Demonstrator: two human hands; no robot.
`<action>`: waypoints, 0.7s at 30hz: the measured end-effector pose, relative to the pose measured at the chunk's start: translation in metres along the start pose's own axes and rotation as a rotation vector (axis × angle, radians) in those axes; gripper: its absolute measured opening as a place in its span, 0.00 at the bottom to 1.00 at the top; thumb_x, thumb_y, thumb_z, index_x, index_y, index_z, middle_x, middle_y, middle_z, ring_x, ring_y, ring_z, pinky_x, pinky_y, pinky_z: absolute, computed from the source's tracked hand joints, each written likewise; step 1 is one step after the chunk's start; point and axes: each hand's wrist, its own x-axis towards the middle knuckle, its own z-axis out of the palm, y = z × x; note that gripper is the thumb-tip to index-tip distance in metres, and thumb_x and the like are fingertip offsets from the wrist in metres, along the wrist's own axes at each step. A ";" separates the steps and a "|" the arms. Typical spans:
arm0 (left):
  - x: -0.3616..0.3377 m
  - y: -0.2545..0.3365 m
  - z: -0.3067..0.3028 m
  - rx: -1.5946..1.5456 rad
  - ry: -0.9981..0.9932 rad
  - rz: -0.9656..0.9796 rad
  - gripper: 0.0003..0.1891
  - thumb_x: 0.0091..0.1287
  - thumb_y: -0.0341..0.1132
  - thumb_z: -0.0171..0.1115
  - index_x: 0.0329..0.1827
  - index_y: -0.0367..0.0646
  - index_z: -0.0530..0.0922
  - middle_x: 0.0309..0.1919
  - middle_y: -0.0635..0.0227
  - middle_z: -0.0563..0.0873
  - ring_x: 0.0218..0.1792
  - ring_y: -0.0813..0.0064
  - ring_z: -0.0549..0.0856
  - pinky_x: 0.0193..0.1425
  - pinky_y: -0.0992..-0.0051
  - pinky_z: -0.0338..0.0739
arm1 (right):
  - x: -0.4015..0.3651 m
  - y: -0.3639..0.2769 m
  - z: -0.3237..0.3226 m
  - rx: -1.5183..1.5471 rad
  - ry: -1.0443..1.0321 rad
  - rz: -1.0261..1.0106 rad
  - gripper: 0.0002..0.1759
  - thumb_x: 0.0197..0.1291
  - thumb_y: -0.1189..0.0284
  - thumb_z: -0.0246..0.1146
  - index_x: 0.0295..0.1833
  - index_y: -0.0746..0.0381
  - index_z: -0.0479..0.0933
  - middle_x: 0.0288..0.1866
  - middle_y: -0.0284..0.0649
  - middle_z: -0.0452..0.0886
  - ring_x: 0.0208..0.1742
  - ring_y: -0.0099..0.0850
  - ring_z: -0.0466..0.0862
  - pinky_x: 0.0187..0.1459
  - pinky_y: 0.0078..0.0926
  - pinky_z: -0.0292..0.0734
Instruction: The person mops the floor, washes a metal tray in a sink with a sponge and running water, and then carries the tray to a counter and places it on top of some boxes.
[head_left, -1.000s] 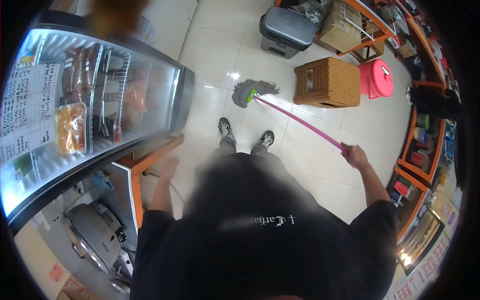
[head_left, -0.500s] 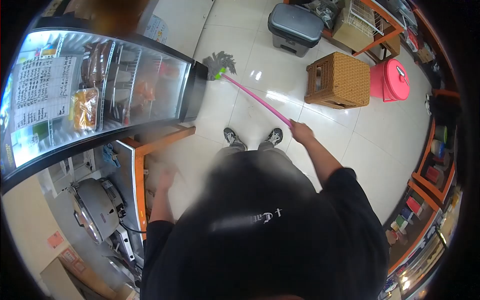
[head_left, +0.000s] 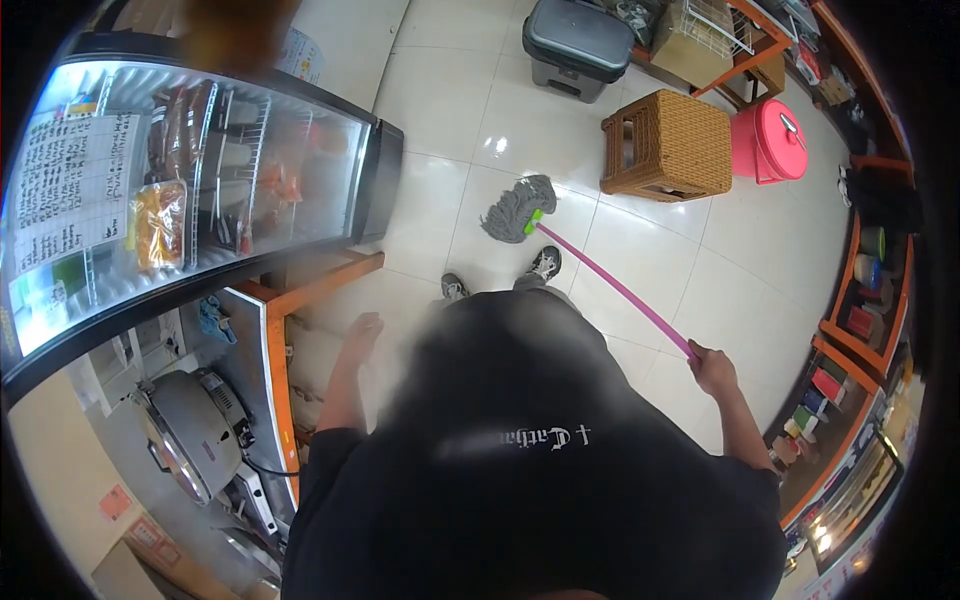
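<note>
My right hand (head_left: 713, 369) is closed around the upper end of the pink handle of a mop (head_left: 610, 284). The handle slants down to a green joint and a grey, stringy mop head (head_left: 518, 208), which lies spread on the tiled floor just beyond my shoes (head_left: 543, 263). My left hand (head_left: 364, 336) hangs beside my body near an orange-edged counter (head_left: 277, 375). Its fingers look loosely bent and somewhat blurred, and nothing shows in it.
At the left glows a refrigerated case (head_left: 385, 185) with packaged food. A grey lidded bin (head_left: 577, 45), a woven stool (head_left: 668, 145) and a pink bucket (head_left: 770, 142) stand ahead and to the right. Shelves (head_left: 850, 365) line the right side; a metal cooker (head_left: 195, 430) sits at lower left.
The mop head has swept from beside the refrigerated case rightward and closer to my feet. My right hand has moved right and back with the handle. My left hand has shifted slightly right.
</note>
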 end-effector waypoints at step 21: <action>0.226 -0.230 -0.165 -0.103 -0.427 -0.054 0.21 0.71 0.47 0.59 0.56 0.39 0.74 0.41 0.70 0.81 0.42 0.75 0.80 0.46 0.74 0.75 | 0.002 -0.358 0.169 0.164 -0.022 0.097 0.30 0.63 0.62 0.58 0.72 0.39 0.65 0.43 0.48 0.85 0.45 0.46 0.86 0.47 0.47 0.81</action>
